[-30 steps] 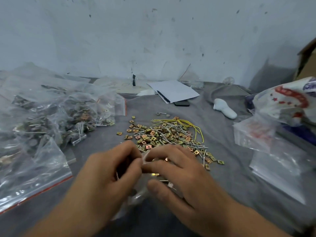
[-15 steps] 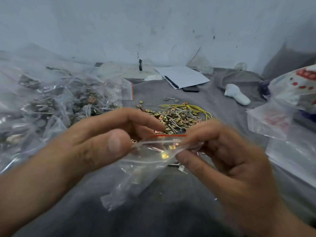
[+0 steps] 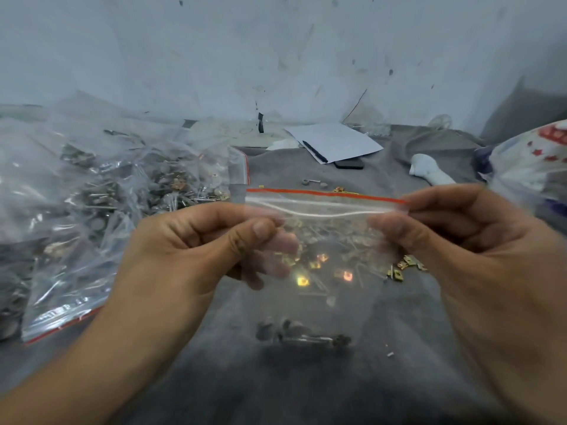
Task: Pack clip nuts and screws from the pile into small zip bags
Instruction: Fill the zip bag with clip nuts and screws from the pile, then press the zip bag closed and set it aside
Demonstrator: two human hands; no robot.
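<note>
- Held small zip bag (image 3: 325,240) up above the pile (image 3: 402,266), seal strip running left-right.
- Left hand (image 3: 196,253) and right hand (image 3: 478,240) each pinching a top corner, equally near.

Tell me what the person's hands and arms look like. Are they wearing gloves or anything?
No gloves. The left hand and the right hand are both bare, and the forearms are bare too, with no sleeves in view. No rings, watch or bracelets show. The left thumbnail is short and plain.
</note>
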